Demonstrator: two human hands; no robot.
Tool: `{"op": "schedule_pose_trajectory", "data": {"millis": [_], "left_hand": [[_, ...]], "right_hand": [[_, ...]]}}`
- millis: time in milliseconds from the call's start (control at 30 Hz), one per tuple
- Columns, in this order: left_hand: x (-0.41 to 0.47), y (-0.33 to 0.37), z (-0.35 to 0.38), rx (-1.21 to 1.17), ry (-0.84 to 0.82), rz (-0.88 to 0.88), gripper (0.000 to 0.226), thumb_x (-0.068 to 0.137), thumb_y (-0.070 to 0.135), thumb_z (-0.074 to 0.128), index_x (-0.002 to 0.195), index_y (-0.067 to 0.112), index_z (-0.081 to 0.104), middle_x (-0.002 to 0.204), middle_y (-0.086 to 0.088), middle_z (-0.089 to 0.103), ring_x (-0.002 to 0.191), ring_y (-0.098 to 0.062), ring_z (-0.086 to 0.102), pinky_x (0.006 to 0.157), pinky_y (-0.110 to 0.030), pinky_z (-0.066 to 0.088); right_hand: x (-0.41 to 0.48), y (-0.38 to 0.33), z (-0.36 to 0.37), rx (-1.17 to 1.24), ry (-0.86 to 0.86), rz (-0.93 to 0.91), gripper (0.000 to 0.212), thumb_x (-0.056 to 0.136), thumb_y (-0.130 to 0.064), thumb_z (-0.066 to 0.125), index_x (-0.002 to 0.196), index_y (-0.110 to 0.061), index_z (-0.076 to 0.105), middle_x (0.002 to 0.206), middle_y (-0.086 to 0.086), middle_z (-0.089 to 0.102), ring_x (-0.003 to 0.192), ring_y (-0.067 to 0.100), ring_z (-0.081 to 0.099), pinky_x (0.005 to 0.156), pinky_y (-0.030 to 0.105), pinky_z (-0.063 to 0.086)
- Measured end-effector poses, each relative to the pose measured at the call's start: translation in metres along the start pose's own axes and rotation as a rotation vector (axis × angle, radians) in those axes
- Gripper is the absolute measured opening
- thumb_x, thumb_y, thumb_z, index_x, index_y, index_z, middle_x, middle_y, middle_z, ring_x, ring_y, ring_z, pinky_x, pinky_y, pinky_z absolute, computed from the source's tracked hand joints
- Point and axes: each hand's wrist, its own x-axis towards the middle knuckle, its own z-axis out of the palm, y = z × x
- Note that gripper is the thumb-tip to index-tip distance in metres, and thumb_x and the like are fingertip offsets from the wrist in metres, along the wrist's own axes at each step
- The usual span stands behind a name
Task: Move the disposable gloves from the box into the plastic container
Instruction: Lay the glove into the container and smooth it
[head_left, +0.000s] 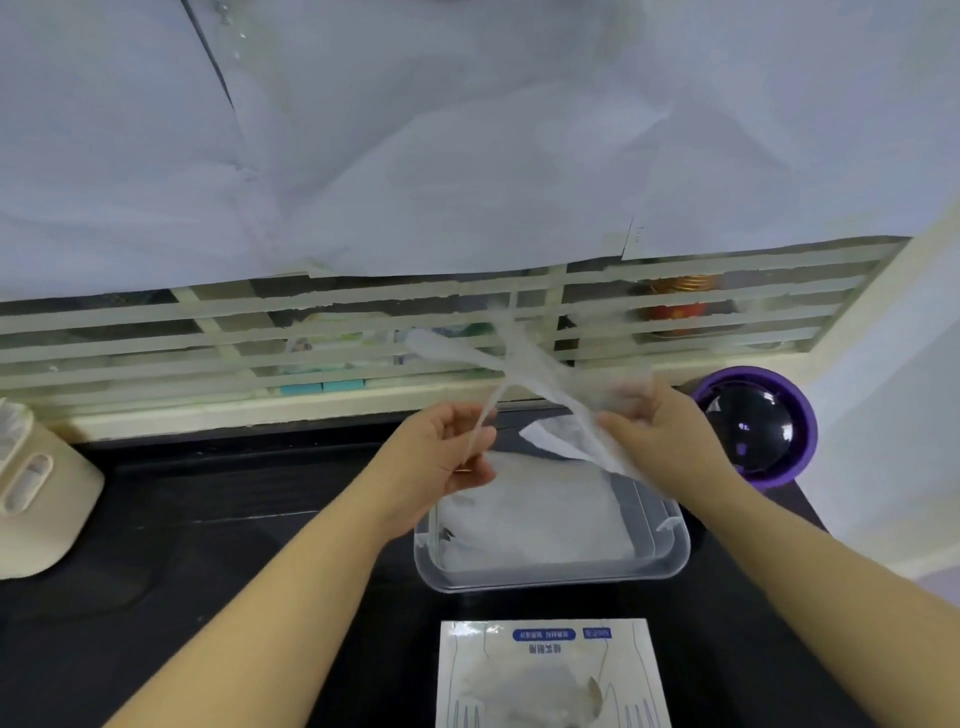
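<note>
Head view: left hand (441, 452) and right hand (660, 436) each pinching a thin clear glove (519, 364), stretched above plastic container (550, 584) holding more gloves (535, 519); box (545, 670) nearer.

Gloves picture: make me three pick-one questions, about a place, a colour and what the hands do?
1. Where is the glove box? A) nearer the person than the container B) inside it C) on the windowsill
2. The round thing's rim is? A) red B) purple C) green
3. The left hand and right hand are? A) lying flat B) holding thin gloves above the container C) closing a lid
1A: box lies at the near edge. 2B: a purple ring circles a dark dome. 3B: both pinch the gloves.
</note>
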Motion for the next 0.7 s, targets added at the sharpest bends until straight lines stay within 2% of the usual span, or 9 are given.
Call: {"op": "schedule_pose_trajectory", "data": {"millis": [133,233,300,367,400,467,533,600,700], "left_hand": [[-0.008,-0.012,-0.01,0.288,0.348,0.139,0.021,0.096,0.011,0.056,0.116,0.015,0.061,0.088,0.003,0.06,0.067,-0.01,0.059,0.065,-0.018,0.054],[-0.015,-0.006,-0.018,0.293,0.713,0.471,0.029,0.096,0.01,0.053,0.12,0.025,0.053,0.097,0.011,0.055,0.071,-0.005,0.054,0.061,-0.013,0.046],[-0.015,0.004,-0.01,0.481,0.636,0.789,0.03,0.093,0.007,0.05,0.113,0.029,0.05,0.1,0.015,0.051,0.075,-0.001,0.052,0.065,-0.013,0.047],[-0.004,0.008,0.001,0.93,0.326,1.046,0.027,0.093,0.009,0.047,0.113,0.026,0.055,0.105,0.012,0.058,0.083,0.0,0.057,0.073,-0.012,0.049],[0.006,0.006,0.007,1.17,0.118,1.088,0.028,0.093,0.01,0.047,0.116,0.023,0.059,0.11,0.006,0.062,0.091,-0.007,0.061,0.079,-0.017,0.05],[0.021,-0.001,0.02,1.509,-0.219,0.814,0.033,0.098,0.015,0.046,0.127,0.023,0.059,0.131,0.003,0.057,0.112,-0.016,0.057,0.091,-0.029,0.047],[0.034,-0.015,0.026,1.641,-0.366,0.424,0.034,0.101,0.021,0.046,0.134,0.025,0.054,0.141,0.004,0.048,0.12,-0.018,0.05,0.092,-0.032,0.044],[0.042,-0.027,0.027,1.651,-0.401,0.286,0.034,0.101,0.024,0.047,0.134,0.025,0.054,0.14,0.001,0.047,0.119,-0.021,0.051,0.087,-0.03,0.042],[0.05,-0.038,0.029,1.676,-0.414,0.218,0.035,0.101,0.027,0.047,0.136,0.026,0.051,0.139,-0.001,0.046,0.12,-0.022,0.049,0.09,-0.034,0.04]], "right_hand": [[-0.004,0.019,0.014,-0.223,0.0,-0.102,0.022,0.091,-0.023,0.063,0.111,-0.021,0.054,0.085,-0.003,0.066,0.075,0.011,0.062,0.06,0.015,0.045],[-0.006,0.026,0.02,-0.372,-0.053,-0.162,0.023,0.092,-0.022,0.06,0.114,-0.022,0.051,0.079,-0.011,0.058,0.067,0.007,0.055,0.059,0.018,0.043],[-0.005,0.03,0.024,-0.43,-0.107,-0.199,0.042,0.093,-0.023,0.058,0.134,-0.026,0.046,0.085,-0.012,0.057,0.071,0.006,0.054,0.065,0.019,0.044],[-0.003,0.032,0.026,-0.505,-0.153,-0.223,0.05,0.093,-0.021,0.056,0.141,-0.027,0.04,0.094,-0.009,0.06,0.074,0.007,0.052,0.065,0.018,0.043],[-0.003,0.032,0.026,-0.559,-0.168,-0.236,0.052,0.093,-0.02,0.055,0.142,-0.028,0.038,0.097,-0.007,0.063,0.075,0.008,0.051,0.065,0.019,0.043],[0.0,0.034,0.026,-0.654,-0.186,-0.28,0.054,0.092,-0.017,0.052,0.143,-0.029,0.036,0.098,-0.004,0.065,0.078,0.013,0.052,0.066,0.023,0.045],[0.002,0.035,0.028,-0.704,-0.209,-0.311,0.055,0.093,-0.018,0.05,0.144,-0.028,0.033,0.093,-0.003,0.066,0.083,0.019,0.056,0.069,0.026,0.046],[0.003,0.035,0.033,-0.713,-0.235,-0.303,0.057,0.095,-0.022,0.051,0.147,-0.027,0.027,0.098,-0.002,0.066,0.092,0.022,0.056,0.076,0.027,0.048],[0.002,0.031,0.031,-0.571,-0.157,-0.292,0.065,0.09,-0.018,0.062,0.147,-0.021,0.031,0.127,0.001,0.056,0.112,0.022,0.052,0.094,0.031,0.048]]}}
